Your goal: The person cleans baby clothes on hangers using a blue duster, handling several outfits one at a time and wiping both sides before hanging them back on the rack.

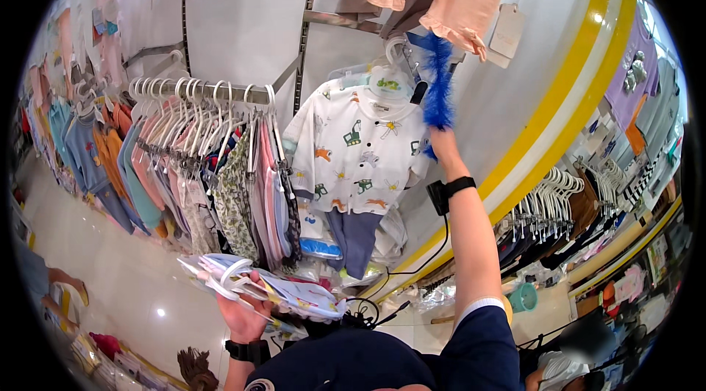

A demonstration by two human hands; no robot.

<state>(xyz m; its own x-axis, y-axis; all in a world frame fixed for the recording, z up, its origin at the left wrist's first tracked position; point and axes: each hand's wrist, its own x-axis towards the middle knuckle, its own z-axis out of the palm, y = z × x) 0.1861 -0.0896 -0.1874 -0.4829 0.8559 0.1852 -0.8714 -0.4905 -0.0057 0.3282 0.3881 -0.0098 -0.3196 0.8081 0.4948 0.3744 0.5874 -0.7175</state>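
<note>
My left hand (242,311) holds a small bundle of light-coloured children's clothes (300,294) by their white plastic hangers (234,278), low in front of my body. Raised at the end of my outstretched arm, my right hand (444,145) grips a fluffy blue duster (439,87), whose upper end reaches beneath peach ruffled trousers (463,5). Just left of the duster hangs a white children's top (361,154) printed with diggers and animals. Grey-blue trousers (356,239) show below that top.
A metal rail (253,94) juts from the wall, crowded with children's clothes on white hangers. A yellow-and-white striped column (529,154) curves along the right. Behind it are more hanging clothes (543,225) and a teal bin (524,297). Other people stand at lower left and lower right.
</note>
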